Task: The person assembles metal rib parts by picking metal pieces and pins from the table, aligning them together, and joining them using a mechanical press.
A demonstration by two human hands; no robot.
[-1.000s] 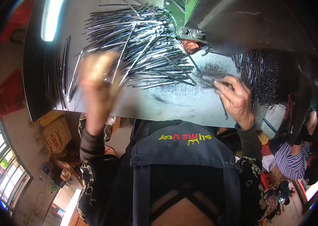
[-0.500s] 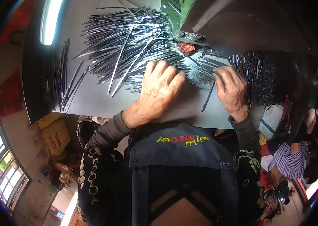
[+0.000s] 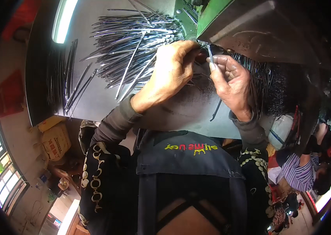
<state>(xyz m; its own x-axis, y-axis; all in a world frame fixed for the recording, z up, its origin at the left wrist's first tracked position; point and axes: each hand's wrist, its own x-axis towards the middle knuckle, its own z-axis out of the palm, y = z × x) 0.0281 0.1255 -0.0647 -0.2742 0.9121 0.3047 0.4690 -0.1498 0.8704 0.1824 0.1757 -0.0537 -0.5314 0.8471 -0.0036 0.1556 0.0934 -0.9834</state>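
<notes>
My right hand (image 3: 232, 80) pinches a thin, shiny metal strip (image 3: 211, 53) between thumb and fingers, its far end pointing up toward the green machine (image 3: 216, 15). Close beside it, my left hand (image 3: 171, 68) is closed with the fingertips at the machine's lower edge. A dark sliver shows by those fingertips, but what they grip is hidden. Left of and beyond that hand spreads a large pile of similar thin metal strips (image 3: 122, 51). One dark strip (image 3: 215, 111) lies alone below my right hand.
A brown machine cover (image 3: 267, 35) overhangs the metal table (image 3: 106, 111) at the upper right. More dark strips (image 3: 265, 78) are heaped under it. Several strips (image 3: 69, 74) lie near the table's left edge. A person in a striped top (image 3: 298, 170) is at the far right.
Both hands have moved away from me, up to the machine's edge. The right hand has turned palm up and now shows a metal strip in its pinch. The view has shifted slightly.
</notes>
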